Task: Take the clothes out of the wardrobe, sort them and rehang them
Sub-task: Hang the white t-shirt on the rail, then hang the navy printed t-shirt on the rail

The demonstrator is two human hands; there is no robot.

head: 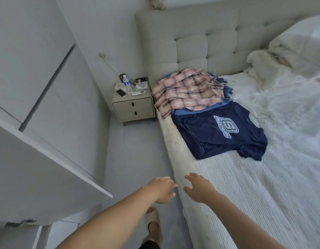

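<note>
Bare forearms reach forward from the bottom edge, both hands empty. The left hand (162, 190) hangs over the floor just beside the bed's edge, back up, fingers loosely spread and slightly bent, gripping nothing. The right hand (198, 188) hovers over the near edge of the mattress, fingers splayed and relaxed, thumb out toward the left hand; whether the fingertips touch the cover I cannot tell. Below the left arm, a foot in a pale slipper (152, 221) stands on the grey floor (134, 159).

To the left a white wardrobe door (38, 168) stands open, its edge angled toward the hands, with more white wardrobe panels behind it.

Pale ribbed bedding covers the bed (254, 194), running away to the right. Farther up, near the bed's left edge, a navy T-shirt (215, 135) lies flat with a light blue logo facing up. Just beyond it, overlapping its upper edge, a pink plaid shirt (188, 90) is heaped on top of blue garments (227, 90) whose edges show beneath it. Rumpled white blankets and a pillow (290, 51) fill the far right.

Beside the bed's head a cream nightstand (134, 108) with two drawers carries a water bottle (126, 82), a phone (121, 93) and small clutter. Behind all stands a tufted beige headboard (200, 44).
</note>
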